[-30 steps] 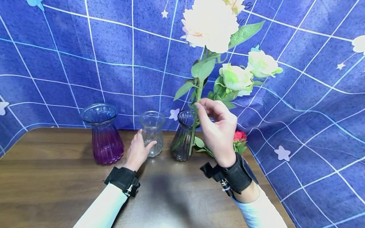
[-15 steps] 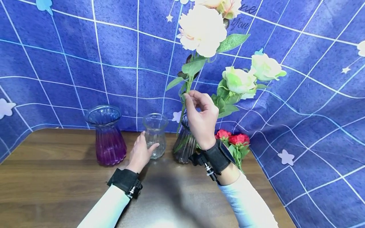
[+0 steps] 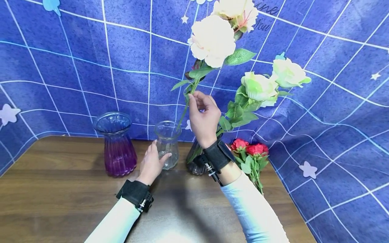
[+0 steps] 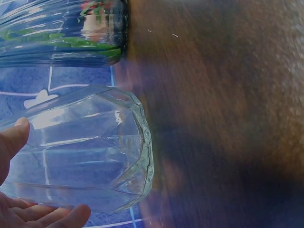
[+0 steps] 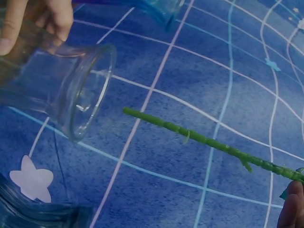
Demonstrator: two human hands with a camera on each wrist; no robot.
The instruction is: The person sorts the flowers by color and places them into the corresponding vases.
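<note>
My right hand [image 3: 205, 116] pinches the green stem [image 3: 184, 116] of an artificial peony with large pale pink blooms [image 3: 214, 41] and leaves. In the head view the stem's lower end overlaps the rim of a clear glass vase [image 3: 168, 140]. The right wrist view shows the stem tip [image 5: 127, 110] pointing at the vase's mouth [image 5: 95, 92], a small gap away. My left hand [image 3: 152, 163] holds that vase upright on the table, thumb on one side and fingers [image 4: 71, 216] on the other.
A blue-and-purple glass vase [image 3: 120, 152] stands to the left. Behind my right wrist, a dark glass vase [image 3: 194, 158] holds white-green roses [image 3: 259, 86]. Red flowers [image 3: 256, 149] lie at the right on the wooden table [image 3: 60, 202]. A blue gridded cloth [image 3: 76, 67] hangs close behind.
My right hand has moved left with the peony, carrying the stem from before the dark vase to the clear vase's mouth. My left hand stays at the clear vase.
</note>
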